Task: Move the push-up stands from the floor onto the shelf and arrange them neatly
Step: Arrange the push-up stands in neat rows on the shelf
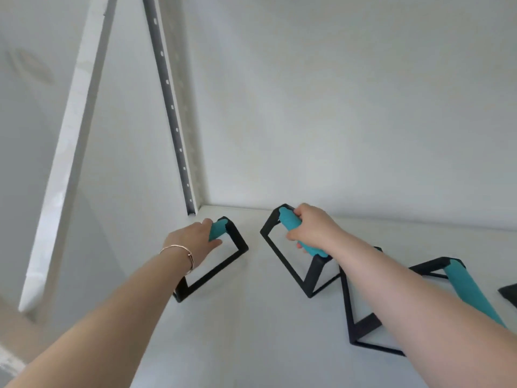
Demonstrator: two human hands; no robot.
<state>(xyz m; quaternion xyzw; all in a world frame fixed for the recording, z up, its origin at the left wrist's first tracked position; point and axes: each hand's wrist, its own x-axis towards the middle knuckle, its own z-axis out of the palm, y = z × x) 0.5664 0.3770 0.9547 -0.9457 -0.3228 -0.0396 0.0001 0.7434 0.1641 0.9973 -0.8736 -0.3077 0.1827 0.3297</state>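
Teal-gripped black push-up stands sat on the white shelf [251, 317]. Left hand [193, 239] wrapped the far-left stand [221, 264] by its grip, near the back corner. Right hand [310, 228] clasped the next stand [282, 259]. A third stand [461, 287] rested further right, arm crossing it.

Matt black metal frames [215, 271] with ribbed teal foam grips [293, 225] on a smooth, matt white shelf [251, 331]. Left of the frames, a grey perforated metal rail [173, 113]; nearby, a thin glossy rose-gold bracelet [179, 252].
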